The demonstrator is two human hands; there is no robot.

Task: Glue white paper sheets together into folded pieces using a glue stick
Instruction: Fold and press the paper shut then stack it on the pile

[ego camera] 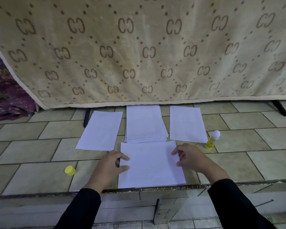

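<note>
Now | step: prob. squaring front sheet (151,164) on tiled ledge (40,176) before folding; keeping both edges level, pulling evenly | L hand (109,164) pinching its left edge, fingers curled | R hand (191,158) pinching right edge likewise | glue stick (212,140) standing uncapped near R hand, cap (70,170) lying well apart.

Showing three single sheets (151,164), one paper stack (144,123) at 12 o'clock, one glue stick (212,139) at 2 o'clock, one cap (70,170) at 8 o'clock, two hands (109,164).
</note>
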